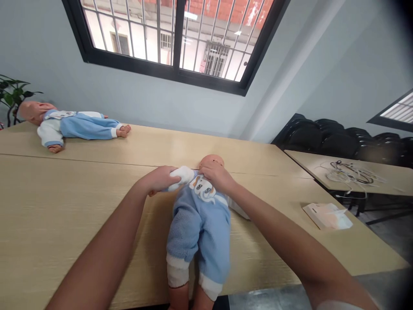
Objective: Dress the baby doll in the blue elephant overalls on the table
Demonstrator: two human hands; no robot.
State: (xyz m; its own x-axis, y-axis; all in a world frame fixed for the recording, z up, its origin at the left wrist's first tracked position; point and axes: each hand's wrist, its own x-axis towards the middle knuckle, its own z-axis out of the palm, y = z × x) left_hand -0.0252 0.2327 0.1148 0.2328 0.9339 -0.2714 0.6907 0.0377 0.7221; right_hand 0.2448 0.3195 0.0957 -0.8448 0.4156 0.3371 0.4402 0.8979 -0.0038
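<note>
A baby doll (pixel 201 211) in a blue and white fleece outfit lies on its back on the table, its bare feet toward me. On its chest shows a white cartoon animal face. My left hand (pixel 160 178) is closed around the doll's white sleeve (pixel 182 175) on the left side. At the doll's collar, just under the chin, my right hand (pixel 215 174) rests with its fingers bent on the neckline, covering part of the doll's head and shoulder. What the right fingertips grip there is partly hidden. The doll's other sleeve lies partly behind my right forearm.
A second doll (pixel 87 125) in similar clothes lies at the far left, near a green plant (pixel 13 92). A tissue pack (pixel 327 216) is on the table (pixel 80 206) at right. Tangled cables (pixel 351 172) lie on another table, with stacked black chairs (pixel 332 137) behind.
</note>
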